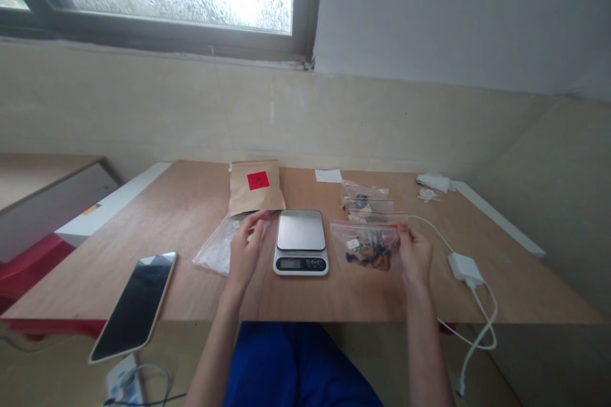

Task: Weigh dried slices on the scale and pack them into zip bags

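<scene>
My right hand point(414, 251) pinches the top right corner of a clear zip bag point(366, 247) with a red seal line. Dark and brown dried pieces and a small white label show inside it. My left hand point(247, 248) is raised with its fingers apart, holding nothing, over clear plastic bags point(214, 248) that lie on the table. Between the hands stands a white kitchen scale point(300, 267) with a bare steel plate and a dark display. Behind the held bag lie several more filled zip bags point(365, 200).
A brown paper pouch point(243, 197) with a red label lies behind the left hand. A tablet point(136, 305) overhangs the table's front left edge. A white charger point(464, 267) with trailing cable is at right. White paper point(328, 176) lies at the back.
</scene>
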